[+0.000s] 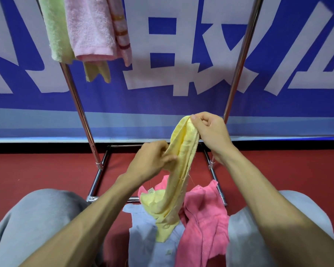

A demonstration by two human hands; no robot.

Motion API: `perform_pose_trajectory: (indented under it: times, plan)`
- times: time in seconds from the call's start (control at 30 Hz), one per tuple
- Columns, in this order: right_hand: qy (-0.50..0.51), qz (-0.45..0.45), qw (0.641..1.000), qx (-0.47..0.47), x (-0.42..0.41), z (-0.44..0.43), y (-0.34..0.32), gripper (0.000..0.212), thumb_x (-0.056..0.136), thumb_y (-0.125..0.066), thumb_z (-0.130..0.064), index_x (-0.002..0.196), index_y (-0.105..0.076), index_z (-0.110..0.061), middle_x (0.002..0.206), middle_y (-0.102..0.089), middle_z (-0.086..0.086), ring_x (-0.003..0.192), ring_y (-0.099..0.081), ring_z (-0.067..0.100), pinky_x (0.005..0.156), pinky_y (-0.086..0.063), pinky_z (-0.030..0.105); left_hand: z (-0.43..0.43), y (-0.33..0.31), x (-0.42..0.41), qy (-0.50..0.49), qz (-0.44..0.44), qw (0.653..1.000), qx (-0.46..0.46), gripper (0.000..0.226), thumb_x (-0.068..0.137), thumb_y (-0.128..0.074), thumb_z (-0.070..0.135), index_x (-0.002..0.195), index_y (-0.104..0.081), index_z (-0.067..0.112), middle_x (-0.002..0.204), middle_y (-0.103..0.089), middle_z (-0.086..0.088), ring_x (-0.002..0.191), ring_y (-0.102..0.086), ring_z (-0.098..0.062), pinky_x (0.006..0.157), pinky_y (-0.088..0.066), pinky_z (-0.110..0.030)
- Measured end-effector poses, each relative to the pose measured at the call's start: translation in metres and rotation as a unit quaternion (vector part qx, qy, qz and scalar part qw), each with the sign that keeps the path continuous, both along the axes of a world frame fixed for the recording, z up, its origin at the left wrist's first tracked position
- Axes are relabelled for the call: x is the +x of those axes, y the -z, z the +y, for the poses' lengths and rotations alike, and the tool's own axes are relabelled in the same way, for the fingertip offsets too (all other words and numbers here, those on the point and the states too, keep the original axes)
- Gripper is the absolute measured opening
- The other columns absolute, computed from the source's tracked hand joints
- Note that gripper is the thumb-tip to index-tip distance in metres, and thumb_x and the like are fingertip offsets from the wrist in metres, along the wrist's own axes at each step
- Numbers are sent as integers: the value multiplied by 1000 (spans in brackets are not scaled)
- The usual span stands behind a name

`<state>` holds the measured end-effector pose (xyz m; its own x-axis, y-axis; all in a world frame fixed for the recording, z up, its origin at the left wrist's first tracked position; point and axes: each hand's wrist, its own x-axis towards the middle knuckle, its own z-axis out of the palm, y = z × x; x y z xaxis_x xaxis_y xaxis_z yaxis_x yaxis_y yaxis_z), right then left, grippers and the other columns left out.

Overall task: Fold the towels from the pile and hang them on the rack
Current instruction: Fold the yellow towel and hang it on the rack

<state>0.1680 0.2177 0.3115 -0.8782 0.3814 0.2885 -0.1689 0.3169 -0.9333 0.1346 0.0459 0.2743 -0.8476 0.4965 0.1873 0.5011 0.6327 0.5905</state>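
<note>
grey-clad knees (37,218) nearest; both hands' fingers closed, left hand (152,160), right hand (210,132), pinching limp, bunched yellow towel (179,170).

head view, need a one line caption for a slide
Both hands, left hand and right hand, hold up a yellow towel above the floor pile before the rack.

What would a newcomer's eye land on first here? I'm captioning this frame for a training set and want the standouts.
First, the yellow towel held up at centre, pinched at its top by the right hand and gripped lower down by the left hand. Next, the blue banner with big white characters filling the background. Then the towels already hung on the rack at upper left, and the pink towel on the red floor.
</note>
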Motion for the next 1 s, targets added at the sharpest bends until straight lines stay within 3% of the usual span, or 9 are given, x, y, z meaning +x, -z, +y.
perform_pose_trajectory:
  times: [0.07, 0.17, 0.33, 0.5, 0.67, 0.8, 0.9, 1.0]
  plan:
    - [20, 0, 1000, -15, -2, 5, 1, 20, 95, -54, -18, 91, -66, -3, 67, -63, -3, 62, -57, 3, 60, -46, 15, -3, -7, -5, -27, 30, 999, 21, 36, 81, -69, 41, 62, -45, 23, 56, -48, 7, 58, -44, -18, 52, -31, -30]
    - [68, -5, 998, -19, -4, 16, 4, 14, 94, -55, -18, 90, -65, -9, 72, -65, -1, 68, -59, 7, 69, -48, 21, -10, -22, -11, -58, 50, 993, 91, 24, 80, -73, 36, 68, -61, 19, 59, -57, 5, 57, -48, -12, 52, -33, -17]
    - [133, -7, 984, 116, -1, 22, 5, 12, 91, -56, -20, 82, -63, -17, 62, -56, -11, 61, -50, 5, 66, -39, 24, -25, -37, -16, -56, -23, 973, 224, 18, 84, -69, 32, 76, -68, 16, 65, -62, 5, 64, -54, -13, 62, -47, -32]
    - [138, 27, 963, 229, 6, 14, -26, 15, 95, -50, -16, 88, -64, -13, 77, -66, 0, 75, -56, 17, 70, -39, 27, -36, -62, -15, -6, -64, 975, 214, 18, 94, -56, 20, 84, -65, 7, 75, -57, -1, 69, -49, -12, 67, -43, -33]
    - [128, 85, 935, 319, 0, 3, -92, 16, 96, -47, -12, 94, -62, -9, 90, -67, 9, 84, -57, 24, 71, -47, 38, -53, -129, -25, -13, -21, 968, 250, 6, 84, -69, 14, 81, -71, 10, 71, -63, -6, 69, -55, -16, 69, -52, -42]
    - [137, 117, 920, 348, -1, -6, -143, 17, 98, -43, -12, 94, -59, -7, 87, -63, 8, 80, -56, 23, 69, -47, 40, -56, -186, -28, -42, 64, 956, 283, 2, 80, -75, 17, 80, -72, 17, 61, -60, 3, 57, -51, -9, 57, -45, -27]
    - [146, 144, 917, 342, 1, -13, -183, 16, 98, -43, -12, 94, -58, -8, 85, -62, 6, 78, -56, 21, 64, -42, 33, -58, -227, -27, -46, 99, 956, 274, 5, 84, -70, 15, 87, -72, 12, 61, -60, 4, 53, -51, -10, 46, -41, -19]
    - [164, 193, 913, 318, 6, -20, -225, 17, 98, -42, -12, 96, -58, -8, 85, -61, 7, 76, -52, 19, 60, -30, 25, -59, -267, -23, -38, 124, 955, 266, 11, 90, -60, 8, 89, -71, 5, 63, -53, 5, 59, -45, -8, 53, -37, -22]
